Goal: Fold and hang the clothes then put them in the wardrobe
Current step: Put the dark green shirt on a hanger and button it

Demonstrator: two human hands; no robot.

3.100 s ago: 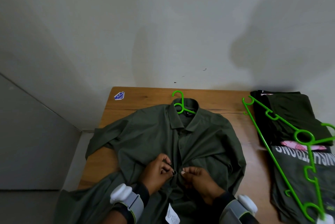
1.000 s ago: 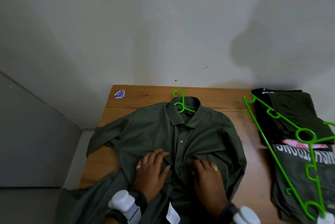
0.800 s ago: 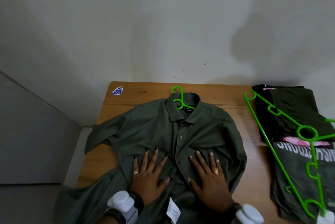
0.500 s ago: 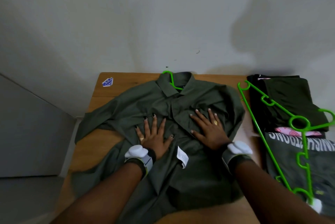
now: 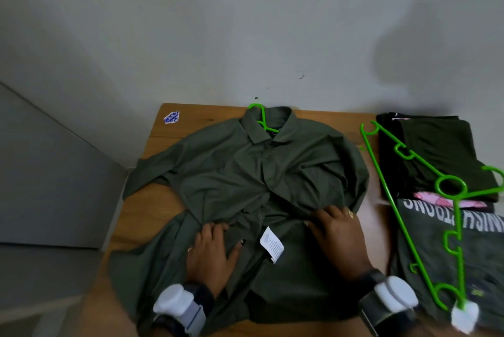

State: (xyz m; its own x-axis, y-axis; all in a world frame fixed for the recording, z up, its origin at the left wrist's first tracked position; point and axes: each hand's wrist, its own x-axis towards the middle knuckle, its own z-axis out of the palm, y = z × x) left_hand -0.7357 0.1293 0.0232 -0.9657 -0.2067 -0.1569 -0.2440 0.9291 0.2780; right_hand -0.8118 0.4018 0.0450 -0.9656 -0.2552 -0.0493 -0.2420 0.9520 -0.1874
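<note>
A dark green button-up shirt (image 5: 231,173) lies face up on the wooden table (image 5: 152,208), with a green hanger (image 5: 262,118) inside its collar. Only the hanger's hook and neck show. My left hand (image 5: 211,249) lies palm down on the shirt's lower front, left of the button line. My right hand (image 5: 338,233) presses the fabric to the right of it, fingers slightly bent against a bunched fold. Neither hand holds anything. A white care label (image 5: 272,244) sticks up between my hands.
Two loose green hangers (image 5: 409,230) lie across a stack of folded dark clothes (image 5: 436,145) and a grey printed T-shirt (image 5: 480,249) on the right. A blue sticker (image 5: 171,117) marks the table's far left corner. A wall stands just behind the table.
I buttoned the shirt front earlier, then spread both hands flat on it. Since then they have slid toward the hem, and the fabric has bunched ahead of the fingers.
</note>
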